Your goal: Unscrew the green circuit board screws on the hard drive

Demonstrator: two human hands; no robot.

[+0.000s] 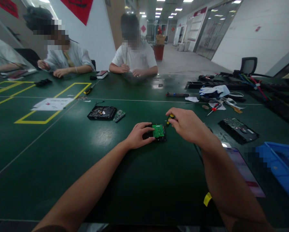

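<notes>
A hard drive with a green circuit board point(158, 130) lies flat on the dark green table, circuit side up. My left hand point(140, 134) grips its left end, thumb along the near edge and fingers over the far edge and top. Just right of the drive, my right hand point(186, 124) is closed round a screwdriver point(169, 120) with a yellow and black handle. The screwdriver points down beside the drive's right end; its tip is too small to make out.
An opened hard drive point(102, 112) and a loose circuit board point(119, 116) lie to the left. Rightward are another hard drive point(240, 130), a red-handled screwdriver point(214, 109), a phone point(243, 170) and a blue bin point(280, 167). Several people sit across the table.
</notes>
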